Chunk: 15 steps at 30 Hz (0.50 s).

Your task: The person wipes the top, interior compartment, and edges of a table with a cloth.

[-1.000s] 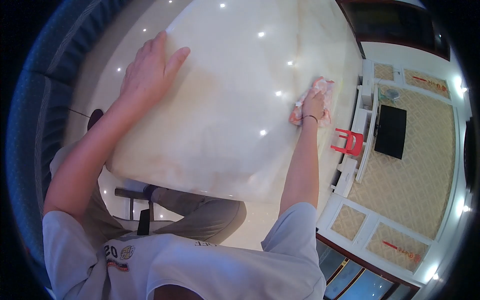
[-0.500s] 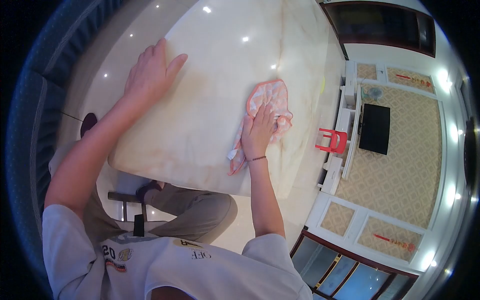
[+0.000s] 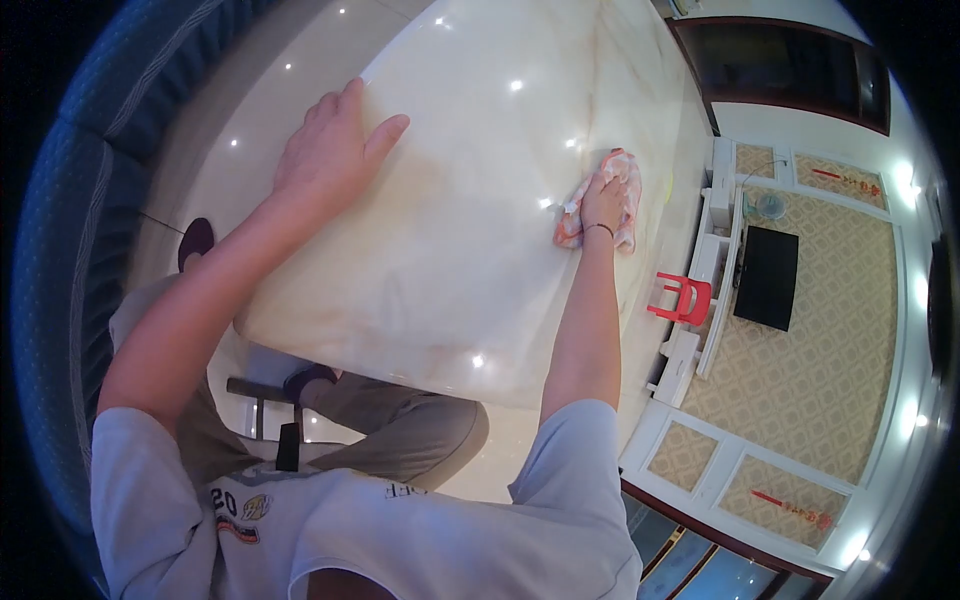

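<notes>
A glossy, cream marble-look table [image 3: 430, 250] fills the middle of the view. My left hand [image 3: 330, 145] rests at its left edge with the thumb spread away from the fingers and nothing held. Over on the table's right side, my right hand [image 3: 602, 203] presses on a crumpled pink-and-white cloth [image 3: 628, 180] with orange edging. The cloth sticks out around the fingers and below the palm. A dark bracelet circles my right wrist.
A blue padded sofa [image 3: 95, 200] runs along the left. Beyond the table's right side are a small red chair [image 3: 690, 300], a white cabinet [image 3: 680, 365] and a black television [image 3: 767, 278]. My legs and a dark stool [image 3: 262, 388] show below the table.
Half a second ago my right hand was nearer the table's middle with the cloth more spread out; it has moved right and farther away, and the cloth is bunched. My left hand stays at the edge.
</notes>
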Tool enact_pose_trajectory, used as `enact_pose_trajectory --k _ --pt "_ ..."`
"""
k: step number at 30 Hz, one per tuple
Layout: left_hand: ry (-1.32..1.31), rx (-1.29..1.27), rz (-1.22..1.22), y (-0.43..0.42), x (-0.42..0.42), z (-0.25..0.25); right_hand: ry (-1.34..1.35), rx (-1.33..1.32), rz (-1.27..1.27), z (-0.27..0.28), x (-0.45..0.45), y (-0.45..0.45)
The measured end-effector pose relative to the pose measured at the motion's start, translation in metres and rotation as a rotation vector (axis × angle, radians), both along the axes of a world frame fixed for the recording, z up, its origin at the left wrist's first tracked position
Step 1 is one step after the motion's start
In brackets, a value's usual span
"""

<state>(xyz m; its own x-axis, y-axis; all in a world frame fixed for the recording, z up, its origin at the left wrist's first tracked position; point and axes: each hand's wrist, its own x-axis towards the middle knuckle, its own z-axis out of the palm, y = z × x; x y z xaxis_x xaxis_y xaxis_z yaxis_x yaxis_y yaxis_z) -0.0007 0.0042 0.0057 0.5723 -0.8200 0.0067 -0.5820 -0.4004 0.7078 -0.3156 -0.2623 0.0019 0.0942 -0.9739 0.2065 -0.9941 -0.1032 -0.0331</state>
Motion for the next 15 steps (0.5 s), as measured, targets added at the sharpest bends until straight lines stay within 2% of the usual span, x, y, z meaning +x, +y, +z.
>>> enact_pose_trajectory --k 3,5,7,11,12,15 --pt "-0.005 -0.014 0.001 0.0 -0.002 0.002 -0.052 0.11 -0.039 0.009 0.006 0.013" --pt "-0.011 -0.024 0.003 0.0 -0.003 0.002 0.05 0.087 0.147 0.008 0.014 0.051" --pt "-0.016 -0.017 0.007 -0.002 -0.002 0.001 0.016 -0.049 0.367 -0.007 0.014 0.084" --pt "-0.036 -0.038 -0.002 -0.003 0.001 -0.007 0.018 0.005 0.571 0.004 0.04 0.176" --pt "0.004 -0.007 -0.008 -0.002 0.0 -0.004 0.008 0.031 0.672 0.006 0.045 0.184" --pt "0.03 0.03 -0.01 0.001 -0.001 0.004 -0.039 0.058 0.734 0.013 0.049 0.175"
